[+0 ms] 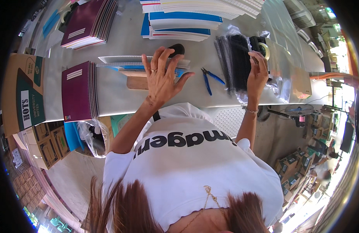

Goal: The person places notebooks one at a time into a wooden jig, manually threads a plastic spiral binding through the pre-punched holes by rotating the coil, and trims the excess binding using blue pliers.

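My left hand (161,77) is spread, palm down, over a notebook with white pages and a blue cover (125,66). The notebook lies against a wooden block (137,83), and my hand hides part of both. A black rounded object (177,49) shows just beyond my fingertips. My right hand (258,73) is at the right edge of a pile of black spiral binding coils (237,58). Its fingers are bent together in a pinch; whatever is between them is too small to make out. Blue-handled cutting pliers (213,79) lie between my hands.
Purple spiral notebooks stand in two stacks at the left, one near (76,91) and one far (86,25). Blue-covered page stacks (183,25) are at the back. A tape roll (264,50) sits beyond the coils. A cardboard box (26,93) borders the table's left side.
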The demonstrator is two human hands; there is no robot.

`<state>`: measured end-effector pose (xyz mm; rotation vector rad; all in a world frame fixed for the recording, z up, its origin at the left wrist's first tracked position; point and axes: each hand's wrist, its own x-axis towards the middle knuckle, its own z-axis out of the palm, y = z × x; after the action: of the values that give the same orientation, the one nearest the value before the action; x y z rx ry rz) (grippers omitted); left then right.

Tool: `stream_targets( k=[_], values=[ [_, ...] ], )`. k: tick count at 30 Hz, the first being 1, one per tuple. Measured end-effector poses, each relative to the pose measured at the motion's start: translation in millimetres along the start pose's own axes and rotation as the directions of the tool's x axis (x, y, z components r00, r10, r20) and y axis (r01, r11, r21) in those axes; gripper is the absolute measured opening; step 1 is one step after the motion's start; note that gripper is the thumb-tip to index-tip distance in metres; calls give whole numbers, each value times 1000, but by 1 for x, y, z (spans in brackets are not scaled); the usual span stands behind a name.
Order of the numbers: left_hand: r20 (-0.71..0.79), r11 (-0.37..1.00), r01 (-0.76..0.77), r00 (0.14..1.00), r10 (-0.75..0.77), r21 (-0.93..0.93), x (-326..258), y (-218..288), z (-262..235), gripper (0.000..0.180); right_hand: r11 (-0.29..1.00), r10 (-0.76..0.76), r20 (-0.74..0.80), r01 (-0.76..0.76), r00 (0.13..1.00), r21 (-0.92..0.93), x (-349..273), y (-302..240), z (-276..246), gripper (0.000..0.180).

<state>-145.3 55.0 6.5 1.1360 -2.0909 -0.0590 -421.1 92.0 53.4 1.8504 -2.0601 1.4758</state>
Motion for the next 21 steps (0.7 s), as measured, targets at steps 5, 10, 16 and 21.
stream_targets(
  k=[5,10,16,21],
  values=[
    [-23,1000,8,1000,-8,-1,4,-2,6,48,557,430,-189,-94,883,825,-7,70,5,16],
    [-48,999,16,999,-14,39,13,-1,9,40,530,390,-213,-30,896,847,-9,90,-11,12],
    [-58,999,-3,998,6,40,20,-2,12,34,486,450,-21,-225,893,845,-6,120,-23,15],
    [-58,1000,-1,998,3,31,20,-2,12,33,151,513,-20,-68,858,986,-13,152,-31,13]
  ],
)
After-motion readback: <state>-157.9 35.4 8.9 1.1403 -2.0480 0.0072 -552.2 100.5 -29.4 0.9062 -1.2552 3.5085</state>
